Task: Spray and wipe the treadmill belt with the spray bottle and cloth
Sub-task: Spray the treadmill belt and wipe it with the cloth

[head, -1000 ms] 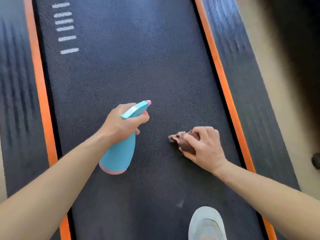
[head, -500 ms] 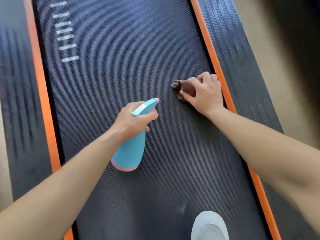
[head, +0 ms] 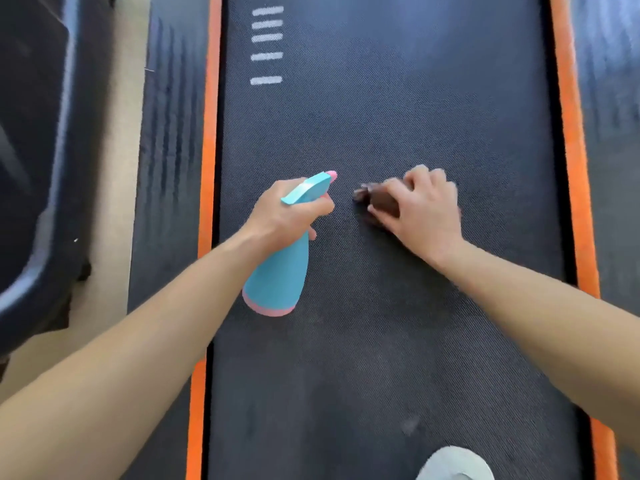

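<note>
Left hand (head: pixel 287 216) grips light plastic spray bottle (head: pixel 280 271) at its neck; right hand (head: pixel 420 214) presses soft brown cloth (head: pixel 379 200) flat mid treadmill belt (head: pixel 398 98); cloth bunches easily.

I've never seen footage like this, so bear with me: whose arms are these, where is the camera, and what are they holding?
No machine here: a person wears a camera on the head, looking forward and down, so you see their own arms. Beneath lies the dark treadmill belt, edged by orange strips. The left hand grips a blue spray bottle with a pink base. The right hand holds a brown cloth against the belt. The pale shape at the bottom edge looks like a shoe toe.
</note>
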A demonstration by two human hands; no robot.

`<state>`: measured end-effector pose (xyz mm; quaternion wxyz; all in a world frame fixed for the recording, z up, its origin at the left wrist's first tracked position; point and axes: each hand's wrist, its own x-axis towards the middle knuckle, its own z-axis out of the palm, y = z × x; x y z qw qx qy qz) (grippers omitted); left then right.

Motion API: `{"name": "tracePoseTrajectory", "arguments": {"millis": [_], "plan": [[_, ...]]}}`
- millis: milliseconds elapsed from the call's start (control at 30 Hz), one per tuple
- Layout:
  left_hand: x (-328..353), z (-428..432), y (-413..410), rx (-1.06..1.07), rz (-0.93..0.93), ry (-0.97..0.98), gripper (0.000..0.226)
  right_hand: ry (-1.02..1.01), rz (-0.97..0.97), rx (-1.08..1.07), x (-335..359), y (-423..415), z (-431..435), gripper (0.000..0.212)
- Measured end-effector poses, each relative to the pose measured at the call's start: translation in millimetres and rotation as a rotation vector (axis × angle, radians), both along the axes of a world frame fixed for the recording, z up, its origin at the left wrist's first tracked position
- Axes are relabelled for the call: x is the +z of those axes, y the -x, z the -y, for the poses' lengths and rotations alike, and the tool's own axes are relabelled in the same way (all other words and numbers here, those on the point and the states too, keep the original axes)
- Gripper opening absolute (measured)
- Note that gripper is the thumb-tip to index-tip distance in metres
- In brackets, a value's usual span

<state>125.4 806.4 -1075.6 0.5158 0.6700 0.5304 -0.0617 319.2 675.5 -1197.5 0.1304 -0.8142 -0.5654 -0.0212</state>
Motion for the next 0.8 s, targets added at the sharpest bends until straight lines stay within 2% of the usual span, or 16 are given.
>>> {"name": "tracePoseTrajectory", "arguments": {"millis": [67,133,200,333,400,467,600,700,800], "plan": [[2.5,1.9,10.1,0.002,-0.015,0.004,0.029,0.055,-0.014,-0.088,2.3,-11.1,-24.1,0.051],[8.1,4.6,22.5,0.007,-0.022,-0.002,0.03,0.036,-0.006,-0.041,-1.0,9.4,-17.4,0.046],[13.4,6.2,31.0,0.016,-0.015,0.002,0.03,-0.01,-0.003,0.112,-3.9,50.5,13.0,0.044],[14.3,8.6,38.7,0.048,0.007,0.022,0.025,0.028,-0.011,0.639,-8.3,110.8,71.5,0.05],[12.5,12.7,40.7,0.042,0.007,0.018,0.029,0.039,-0.021,0.714,-7.2,106.9,73.0,0.045],[10.8,17.0,42.8,0.05,0.004,0.015,0.034,0.022,-0.043,0.599,-6.0,88.2,55.3,0.041],[8.2,20.4,41.0,0.059,0.017,0.031,0.035,0.0,-0.014,0.114,-4.2,8.5,-12.0,0.047],[3.4,13.5,33.5,0.084,0.054,0.018,0.033,0.066,-0.076,-0.204,4.5,-39.3,-67.8,0.052],[-1.5,-0.6,24.5,0.17,0.077,-0.011,0.03,0.076,-0.058,-0.26,5.1,-29.6,-81.7,0.05]]}}
